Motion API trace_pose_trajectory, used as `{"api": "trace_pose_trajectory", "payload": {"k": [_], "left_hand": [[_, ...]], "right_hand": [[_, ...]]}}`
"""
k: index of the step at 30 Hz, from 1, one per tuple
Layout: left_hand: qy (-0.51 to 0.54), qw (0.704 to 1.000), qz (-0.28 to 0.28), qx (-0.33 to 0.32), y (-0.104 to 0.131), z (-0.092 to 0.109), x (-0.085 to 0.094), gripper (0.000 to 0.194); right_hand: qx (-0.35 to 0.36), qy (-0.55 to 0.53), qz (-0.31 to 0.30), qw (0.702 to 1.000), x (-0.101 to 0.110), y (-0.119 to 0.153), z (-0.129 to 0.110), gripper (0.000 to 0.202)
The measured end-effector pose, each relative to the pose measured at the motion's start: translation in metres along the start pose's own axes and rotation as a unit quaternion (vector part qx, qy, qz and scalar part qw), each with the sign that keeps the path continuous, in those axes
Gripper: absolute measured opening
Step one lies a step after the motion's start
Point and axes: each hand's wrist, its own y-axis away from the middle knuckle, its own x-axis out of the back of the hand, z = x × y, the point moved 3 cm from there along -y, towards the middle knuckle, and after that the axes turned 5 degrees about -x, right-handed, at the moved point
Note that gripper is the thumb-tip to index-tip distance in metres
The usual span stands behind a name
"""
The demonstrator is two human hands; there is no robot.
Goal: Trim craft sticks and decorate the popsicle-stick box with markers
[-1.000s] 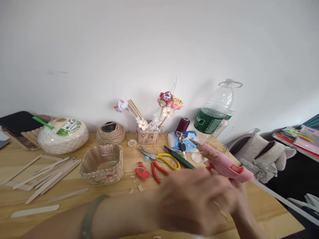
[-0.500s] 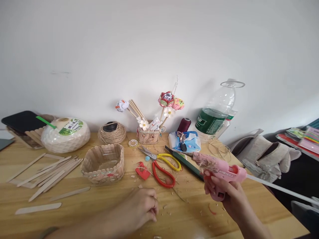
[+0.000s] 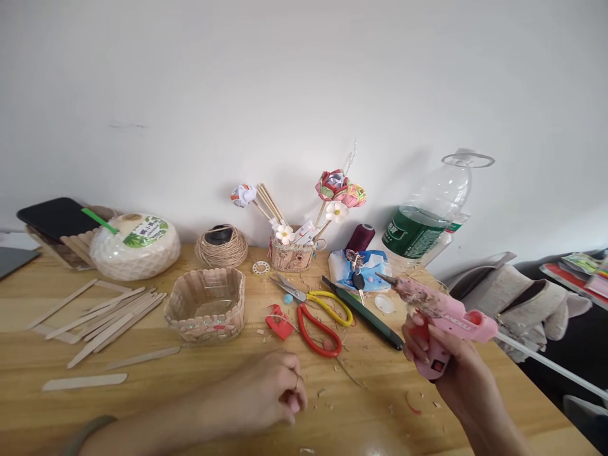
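The right hand [image 3: 444,354] has its fingers wrapped round a pink glue gun [image 3: 449,313] at right; the left hand [image 3: 273,386] curls loosely, grip unclear. Left, the basket [image 3: 206,326] looks fully clad; farther left, sticks [image 3: 114,326] lie unattached.

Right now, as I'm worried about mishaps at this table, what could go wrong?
First, the nozzle of the pink glue gun in the right hand's grip looks close to the blue packet; if hot, it might mark it, though depth is hard to judge.
Second, the white stick juts out behind the gun and could catch on something, perhaps the pale bag.
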Motion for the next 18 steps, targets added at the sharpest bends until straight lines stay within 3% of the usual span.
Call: {"api": "trace_pose_trajectory", "payload": {"k": [5,10,18], "left_hand": [[0.205,0.976,0.055,0.044,-0.003,-0.018,0.001,0.009],[0.464,0.880,0.086,0.057,-0.008,-0.010,0.015,0.022],[0.611,0.779,0.140,0.006,-0.019,0.011,0.033,0.024]], "right_hand": [[0.010,0.017,0.016,1.000,-0.002,-0.002,0.001,0.021],[0.028,0.065,0.006,0.997,-0.005,0.004,0.003,0.024],[0.009,0.266,-0.004,0.964,0.017,0.015,0.016,0.035]]}}
